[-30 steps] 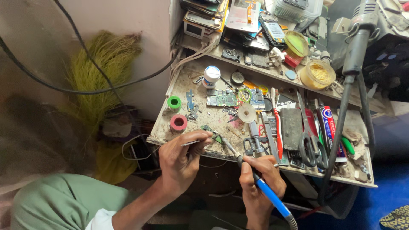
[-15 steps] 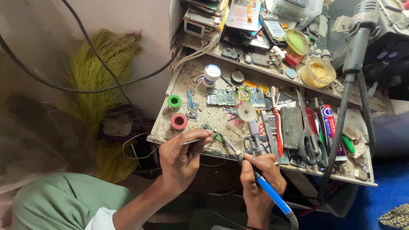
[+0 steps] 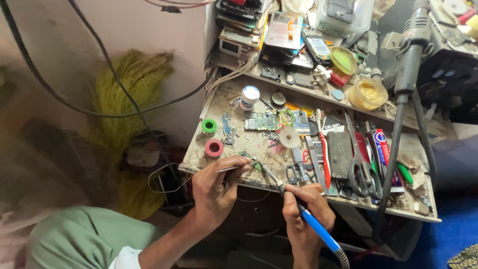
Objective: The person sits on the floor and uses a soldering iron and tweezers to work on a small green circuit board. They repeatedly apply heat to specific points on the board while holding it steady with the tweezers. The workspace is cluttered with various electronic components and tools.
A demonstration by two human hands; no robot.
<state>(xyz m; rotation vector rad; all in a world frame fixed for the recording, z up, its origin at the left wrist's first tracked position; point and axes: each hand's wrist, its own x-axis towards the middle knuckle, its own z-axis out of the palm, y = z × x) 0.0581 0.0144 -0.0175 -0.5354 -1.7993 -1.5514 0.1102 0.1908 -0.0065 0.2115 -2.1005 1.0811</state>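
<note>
Soldering at cluttered bench (image 3: 234, 104)
Left hand (image 3: 216, 187) pinches tweezers (image 3: 230, 169); right hand (image 3: 306, 204) grips iron (image 3: 303, 214); part at fingertips too small.

Pale wall (image 3: 149, 30) fills 10–12 o'clock, black cable (image 3: 99, 107) draped across it, yellow-green broom (image 3: 127, 94) leaning at its foot. Grimy workbench (image 3: 239, 112) centre, cluttered shelf (image 3: 303, 92) behind at 1 o'clock. Blue floor (image 3: 448, 234) at 4 o'clock; 9 o'clock blurred, possibly plastic sheeting.
</note>
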